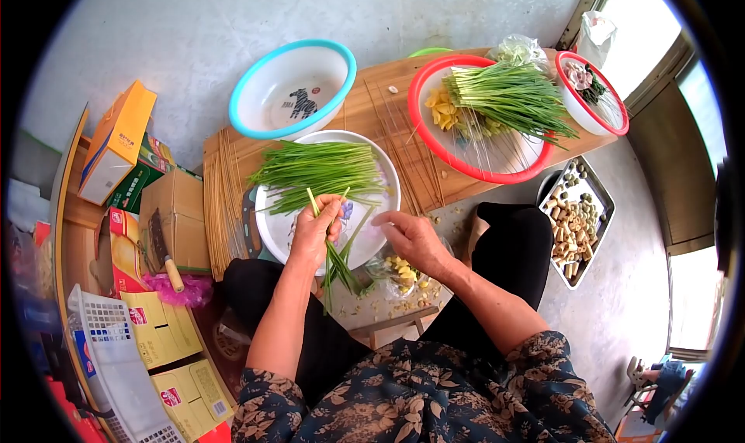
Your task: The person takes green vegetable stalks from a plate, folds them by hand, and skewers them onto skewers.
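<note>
My left hand (314, 233) is closed around a small bunch of garlic chives (335, 268), whose green ends hang below the fist and pale cut ends stick out above. My right hand (415, 240) is to the right, over the plate's edge, its fingers curled and drawn together; whatever they may pinch is too small to make out. Beneath both hands lies a large white plate (388, 171) bearing a pile of green chives (326, 171). Thin wooden skewers (225, 202) lie left of the plate, with more skewers (400, 144) to its right.
A blue-rimmed basin (332, 51) stands behind the plate. The red-rimmed basin (423, 125) holds chives and yellow pieces; a smaller red-rimmed bowl (617, 121) is beside it. A metal tray (609, 199) of skewered food sits on the floor. Left are boxes (174, 214) and a wooden-handled knife (172, 272).
</note>
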A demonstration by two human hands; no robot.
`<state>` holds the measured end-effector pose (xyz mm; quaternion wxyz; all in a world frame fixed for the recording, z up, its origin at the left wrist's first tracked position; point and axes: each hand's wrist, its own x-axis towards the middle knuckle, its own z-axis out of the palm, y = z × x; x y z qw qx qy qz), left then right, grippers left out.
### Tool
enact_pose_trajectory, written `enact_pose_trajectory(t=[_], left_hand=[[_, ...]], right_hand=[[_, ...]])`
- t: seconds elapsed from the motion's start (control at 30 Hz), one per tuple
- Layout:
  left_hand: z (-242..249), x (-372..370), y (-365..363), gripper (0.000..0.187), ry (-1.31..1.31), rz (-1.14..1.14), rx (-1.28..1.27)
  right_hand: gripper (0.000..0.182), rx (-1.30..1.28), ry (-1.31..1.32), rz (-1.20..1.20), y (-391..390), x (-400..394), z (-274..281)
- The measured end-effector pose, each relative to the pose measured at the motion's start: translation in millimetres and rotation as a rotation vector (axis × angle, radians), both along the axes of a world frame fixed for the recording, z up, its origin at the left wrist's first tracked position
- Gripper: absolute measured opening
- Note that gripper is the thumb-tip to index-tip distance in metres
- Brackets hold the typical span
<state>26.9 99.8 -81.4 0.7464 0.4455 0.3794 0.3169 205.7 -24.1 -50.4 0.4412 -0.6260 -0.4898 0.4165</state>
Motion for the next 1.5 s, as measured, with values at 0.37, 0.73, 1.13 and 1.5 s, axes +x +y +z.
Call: enact_pose_trajectory(t=[0.37,0.73,1.13,1.5], left_hand=[[0.2,4.6,-2.9,0.02,-0.044,-0.038,-0.033],[-1.3,3.5,-2.3,0.024,-0.045,-0.028,-0.075],[-4.2,2.2,-2.2,0.024,-0.042,-0.038,-0.089],[-4.6,2.7,-1.8,0.022,-0.046,-0.03,-0.089]], right_hand=[[0.018,0.062,-0.004,-0.001,1.0,-4.3,-6.0],[0.018,0.081,-0.048,0.017,1.4,-5.4,-6.8],[0.017,0.057,-0.058,0.022,0.4,-5.8,-3.3],[0.017,0.065,-0.071,0.021,1.0,-5.5,-4.9]])
